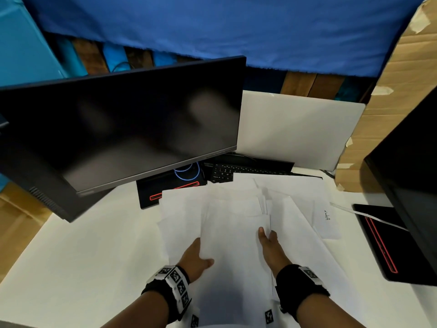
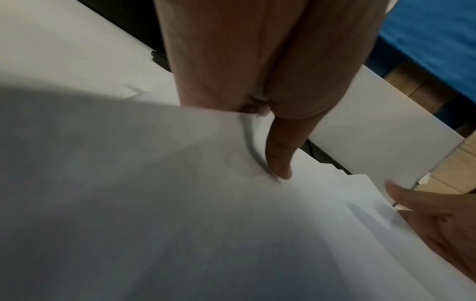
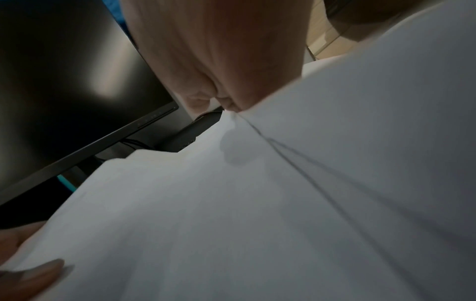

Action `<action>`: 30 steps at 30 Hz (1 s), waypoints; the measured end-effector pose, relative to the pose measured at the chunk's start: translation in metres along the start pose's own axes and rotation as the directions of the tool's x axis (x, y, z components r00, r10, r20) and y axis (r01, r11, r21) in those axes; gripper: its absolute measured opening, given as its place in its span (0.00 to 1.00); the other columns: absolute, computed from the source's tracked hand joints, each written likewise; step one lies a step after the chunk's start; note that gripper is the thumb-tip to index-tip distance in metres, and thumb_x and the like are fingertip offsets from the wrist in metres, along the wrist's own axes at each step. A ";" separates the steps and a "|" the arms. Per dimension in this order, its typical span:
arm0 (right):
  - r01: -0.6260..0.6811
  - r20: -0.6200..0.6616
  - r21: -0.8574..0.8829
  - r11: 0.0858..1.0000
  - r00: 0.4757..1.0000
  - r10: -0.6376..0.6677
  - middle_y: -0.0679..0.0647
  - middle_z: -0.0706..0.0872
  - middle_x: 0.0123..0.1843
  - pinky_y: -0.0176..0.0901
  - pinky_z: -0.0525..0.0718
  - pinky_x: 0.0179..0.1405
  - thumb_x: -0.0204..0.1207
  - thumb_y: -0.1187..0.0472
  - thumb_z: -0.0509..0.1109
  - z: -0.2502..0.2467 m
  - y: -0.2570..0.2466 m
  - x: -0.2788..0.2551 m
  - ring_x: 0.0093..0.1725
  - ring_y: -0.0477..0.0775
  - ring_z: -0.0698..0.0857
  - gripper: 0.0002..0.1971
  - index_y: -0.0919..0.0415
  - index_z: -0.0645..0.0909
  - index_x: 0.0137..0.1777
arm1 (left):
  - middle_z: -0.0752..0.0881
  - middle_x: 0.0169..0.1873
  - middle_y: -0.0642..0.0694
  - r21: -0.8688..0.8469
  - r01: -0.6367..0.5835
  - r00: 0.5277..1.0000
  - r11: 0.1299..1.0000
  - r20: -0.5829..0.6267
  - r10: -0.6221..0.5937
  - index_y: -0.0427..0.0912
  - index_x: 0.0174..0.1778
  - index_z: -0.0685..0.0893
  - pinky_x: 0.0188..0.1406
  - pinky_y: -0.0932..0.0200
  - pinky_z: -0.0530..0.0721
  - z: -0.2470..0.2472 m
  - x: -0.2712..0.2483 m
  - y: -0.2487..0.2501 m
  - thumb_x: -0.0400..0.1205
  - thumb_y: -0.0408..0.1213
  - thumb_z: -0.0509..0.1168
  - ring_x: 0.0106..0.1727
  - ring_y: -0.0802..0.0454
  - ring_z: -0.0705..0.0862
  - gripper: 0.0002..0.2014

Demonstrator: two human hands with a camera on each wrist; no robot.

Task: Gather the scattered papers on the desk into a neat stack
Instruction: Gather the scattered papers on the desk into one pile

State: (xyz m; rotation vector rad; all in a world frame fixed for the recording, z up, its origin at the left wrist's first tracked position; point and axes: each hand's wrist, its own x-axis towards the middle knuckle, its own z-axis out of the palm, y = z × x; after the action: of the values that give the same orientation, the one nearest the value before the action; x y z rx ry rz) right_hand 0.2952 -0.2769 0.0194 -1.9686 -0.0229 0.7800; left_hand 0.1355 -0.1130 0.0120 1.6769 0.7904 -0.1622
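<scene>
Left hand point(image 1: 197, 255) grips the near-left edge of the gathered paper bundle point(image 1: 233, 235), thumb on top; right hand point(image 1: 268, 242) pinches its right edge, thumb over the sheets – both lift it just above the desk point(image 1: 71, 268). Progress, as judged: partly done, since the bundle's edges are still uneven and loose sheets point(image 1: 300, 209) lie fanned beneath, one bearing handwriting point(image 1: 327, 217). Count – two hands, one bundle; loose sheets overlap too much to count
</scene>
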 end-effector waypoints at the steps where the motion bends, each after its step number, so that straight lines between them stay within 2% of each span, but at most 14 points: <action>1: -0.009 0.003 0.020 1.000 1.000 0.008 0.60 0.66 0.81 0.47 0.61 0.78 0.83 0.44 0.54 -0.001 0.002 0.001 0.79 0.59 0.66 0.32 0.63 0.57 0.80 | 0.80 0.66 0.42 -0.022 -0.001 1.000 1.000 -0.012 0.000 0.41 0.73 0.69 0.72 0.48 0.75 -0.001 -0.001 0.000 0.72 0.33 0.72 0.66 0.45 0.79 0.33; 3: -0.038 -0.022 0.066 0.997 0.999 0.040 0.58 0.68 0.79 0.50 0.62 0.79 0.81 0.41 0.54 -0.004 0.006 0.005 0.79 0.59 0.66 0.34 0.63 0.59 0.79 | 0.83 0.63 0.39 -0.083 0.018 0.990 0.996 -0.136 -0.029 0.39 0.69 0.74 0.69 0.43 0.78 -0.006 0.000 -0.004 0.72 0.30 0.71 0.63 0.42 0.82 0.28; 5: -0.061 -0.012 0.132 0.989 0.998 0.063 0.55 0.75 0.69 0.57 0.69 0.76 0.79 0.42 0.61 -0.010 0.011 0.006 0.74 0.60 0.72 0.31 0.63 0.66 0.75 | 0.85 0.60 0.36 -0.126 0.060 0.945 0.990 -0.314 -0.097 0.36 0.65 0.77 0.65 0.43 0.81 -0.017 0.001 -0.006 0.71 0.29 0.69 0.60 0.38 0.83 0.24; 6: -0.065 0.019 0.167 0.984 0.998 0.063 0.54 0.78 0.67 0.60 0.74 0.73 0.77 0.48 0.68 -0.013 0.015 0.008 0.69 0.61 0.77 0.26 0.63 0.71 0.69 | 0.86 0.58 0.34 -0.138 0.086 0.911 0.987 -0.390 -0.134 0.34 0.63 0.78 0.62 0.44 0.82 -0.026 0.000 -0.008 0.69 0.31 0.69 0.58 0.37 0.84 0.24; 7: -0.054 0.057 0.165 0.985 0.997 0.046 0.58 0.81 0.66 0.61 0.78 0.69 0.75 0.56 0.73 -0.015 0.020 0.007 0.65 0.61 0.80 0.21 0.65 0.76 0.65 | 0.86 0.57 0.32 -0.145 0.121 0.877 0.982 -0.448 -0.174 0.32 0.61 0.79 0.59 0.47 0.82 -0.034 -0.001 -0.011 0.69 0.32 0.68 0.57 0.35 0.84 0.23; 9: 0.000 0.067 0.036 0.999 0.998 -0.002 0.63 0.85 0.62 0.54 0.81 0.64 0.72 0.70 0.73 -0.018 0.027 0.006 0.58 0.61 0.83 0.15 0.65 0.80 0.59 | 0.85 0.56 0.28 -0.133 0.201 0.809 0.971 -0.536 -0.241 0.29 0.58 0.78 0.53 0.49 0.80 -0.050 -0.004 -0.017 0.71 0.30 0.67 0.57 0.32 0.84 0.19; 11: 0.026 -0.030 -0.071 0.997 0.999 -0.028 0.62 0.86 0.59 0.48 0.80 0.61 0.73 0.72 0.70 -0.018 0.035 0.007 0.56 0.59 0.83 0.15 0.68 0.80 0.60 | 0.84 0.57 0.26 -0.126 0.259 0.761 0.958 -0.584 -0.283 0.26 0.58 0.77 0.55 0.45 0.80 -0.059 -0.009 -0.025 0.72 0.27 0.67 0.58 0.30 0.83 0.18; 12: 0.016 -0.087 -0.088 0.996 0.996 -0.024 0.63 0.85 0.60 0.48 0.80 0.62 0.74 0.70 0.68 -0.018 0.037 0.008 0.57 0.61 0.83 0.15 0.69 0.80 0.61 | 0.84 0.58 0.25 -0.129 0.280 0.749 0.951 -0.591 -0.300 0.25 0.58 0.77 0.57 0.44 0.80 -0.062 -0.012 -0.029 0.72 0.26 0.67 0.59 0.29 0.82 0.19; 15: -0.038 -0.120 -0.061 0.997 0.992 0.030 0.63 0.82 0.65 0.55 0.78 0.69 0.77 0.67 0.65 -0.014 0.039 0.008 0.63 0.63 0.81 0.18 0.69 0.77 0.67 | 0.83 0.61 0.26 -0.064 0.346 0.761 0.936 -0.565 -0.320 0.25 0.61 0.76 0.60 0.45 0.78 -0.057 -0.017 -0.035 0.73 0.30 0.69 0.63 0.30 0.81 0.22; 19: -0.021 -0.061 0.012 1.000 0.998 0.022 0.61 0.80 0.68 0.53 0.74 0.73 0.80 0.65 0.62 -0.005 0.031 0.000 0.67 0.63 0.78 0.18 0.68 0.74 0.70 | 0.81 0.61 0.27 0.035 0.294 0.797 0.955 -0.561 -0.225 0.27 0.61 0.77 0.59 0.45 0.80 -0.049 -0.016 -0.025 0.73 0.34 0.70 0.61 0.29 0.81 0.23; 21: 0.011 -0.016 0.048 0.999 1.000 -0.010 0.63 0.82 0.66 0.47 0.74 0.69 0.78 0.67 0.65 -0.004 0.029 -0.006 0.65 0.61 0.80 0.19 0.67 0.75 0.69 | 0.80 0.61 0.28 0.030 0.279 0.800 0.960 -0.560 -0.215 0.29 0.60 0.77 0.60 0.43 0.81 -0.045 -0.014 -0.019 0.71 0.34 0.70 0.59 0.29 0.81 0.23; 23: 0.024 0.025 0.015 1.000 0.999 -0.024 0.63 0.82 0.66 0.45 0.75 0.66 0.76 0.71 0.67 -0.001 0.029 -0.010 0.62 0.59 0.81 0.22 0.67 0.74 0.70 | 0.80 0.61 0.29 -0.018 0.266 0.808 0.964 -0.542 -0.233 0.30 0.60 0.77 0.56 0.46 0.80 -0.039 -0.015 -0.016 0.72 0.34 0.70 0.58 0.30 0.81 0.22; 26: 0.042 -0.048 0.028 0.999 0.998 -0.041 0.61 0.81 0.66 0.45 0.74 0.67 0.76 0.74 0.64 0.000 0.025 -0.015 0.63 0.60 0.80 0.23 0.67 0.72 0.72 | 0.84 0.56 0.29 -0.060 0.206 0.812 0.977 -0.546 -0.205 0.29 0.57 0.78 0.48 0.50 0.78 -0.032 -0.018 -0.016 0.73 0.32 0.69 0.55 0.32 0.83 0.18; 30: -0.027 -0.128 0.229 0.973 0.990 0.057 0.61 0.84 0.57 0.49 0.81 0.59 0.76 0.75 0.61 0.003 0.027 -0.015 0.52 0.60 0.82 0.19 0.66 0.75 0.66 | 0.84 0.54 0.33 -0.085 0.141 0.795 0.986 -0.584 -0.164 0.32 0.56 0.79 0.52 0.46 0.82 -0.030 -0.020 -0.015 0.74 0.35 0.69 0.50 0.34 0.83 0.17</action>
State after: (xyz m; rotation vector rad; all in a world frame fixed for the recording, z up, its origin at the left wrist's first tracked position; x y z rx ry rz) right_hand 0.2739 -0.2932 0.0041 -1.8036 0.1815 0.6453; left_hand 0.1026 -0.0929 0.0185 1.6376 1.3914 0.2844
